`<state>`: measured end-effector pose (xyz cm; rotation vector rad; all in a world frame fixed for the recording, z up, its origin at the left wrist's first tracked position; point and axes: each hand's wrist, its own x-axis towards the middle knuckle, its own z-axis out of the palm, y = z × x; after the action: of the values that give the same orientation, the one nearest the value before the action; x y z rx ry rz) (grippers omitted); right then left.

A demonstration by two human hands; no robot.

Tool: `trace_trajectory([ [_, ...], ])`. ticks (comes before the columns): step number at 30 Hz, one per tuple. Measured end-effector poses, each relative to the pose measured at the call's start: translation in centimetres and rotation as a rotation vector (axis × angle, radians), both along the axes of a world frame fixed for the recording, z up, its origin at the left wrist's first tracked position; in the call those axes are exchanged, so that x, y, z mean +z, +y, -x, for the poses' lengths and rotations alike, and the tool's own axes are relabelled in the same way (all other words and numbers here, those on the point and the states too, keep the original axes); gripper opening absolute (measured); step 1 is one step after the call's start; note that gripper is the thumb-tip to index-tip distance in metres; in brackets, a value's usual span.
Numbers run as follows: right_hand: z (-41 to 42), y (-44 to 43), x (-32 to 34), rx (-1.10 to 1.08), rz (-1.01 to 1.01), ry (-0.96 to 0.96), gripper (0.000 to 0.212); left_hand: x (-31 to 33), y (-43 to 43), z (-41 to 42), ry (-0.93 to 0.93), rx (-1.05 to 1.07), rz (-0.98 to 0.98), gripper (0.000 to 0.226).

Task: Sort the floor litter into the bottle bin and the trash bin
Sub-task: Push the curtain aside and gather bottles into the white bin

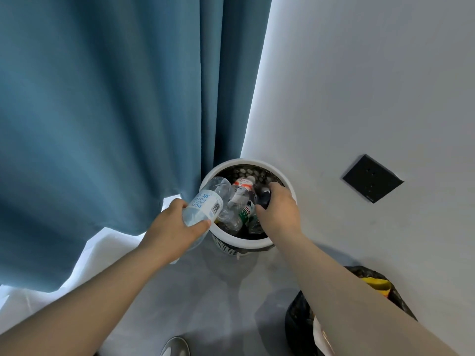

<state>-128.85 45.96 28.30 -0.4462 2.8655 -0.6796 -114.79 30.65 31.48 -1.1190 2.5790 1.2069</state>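
A white bottle bin (281, 176) with a dark liner stands in the corner, with several plastic bottles lying inside, one with a red-and-white label (241, 187). My left hand (172, 227) grips a clear bottle with a white-and-blue label (205, 201), tilted over the bin's left rim. My right hand (279, 211) is above the bin's right side, its fingers curled round a dark object (264, 199) that is mostly hidden. At the lower right stands the trash bin (298, 322), lined with a black bag, with a yellow wrapper (377, 285) and white paper inside.
A blue curtain (115, 124) hangs at the left, with a white sheer layer pooling on the grey floor (218, 291). The white wall at right carries a black socket plate (372, 178). A shoe tip (176, 346) shows at the bottom edge.
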Motion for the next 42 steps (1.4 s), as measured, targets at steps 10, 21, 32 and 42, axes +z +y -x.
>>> trace_trajectory([
  [10,-0.7,0.4,-1.6,0.136,-0.024,-0.008,0.044,-0.9,-0.2,0.9,0.004,-0.001,0.000,0.053],
  [21,-2.2,1.8,-3.5,0.223,-0.085,-0.115,0.052,-1.7,-0.9,1.9,-0.004,-0.010,0.062,0.058],
  [32,-0.3,1.2,-5.4,0.170,-0.171,-0.153,0.032,-1.5,-1.4,6.4,0.013,-0.142,0.211,0.060],
  [42,-2.4,2.9,-9.4,0.100,0.016,-0.164,0.029,-4.2,-1.0,12.8,-0.117,-0.339,0.400,0.057],
])
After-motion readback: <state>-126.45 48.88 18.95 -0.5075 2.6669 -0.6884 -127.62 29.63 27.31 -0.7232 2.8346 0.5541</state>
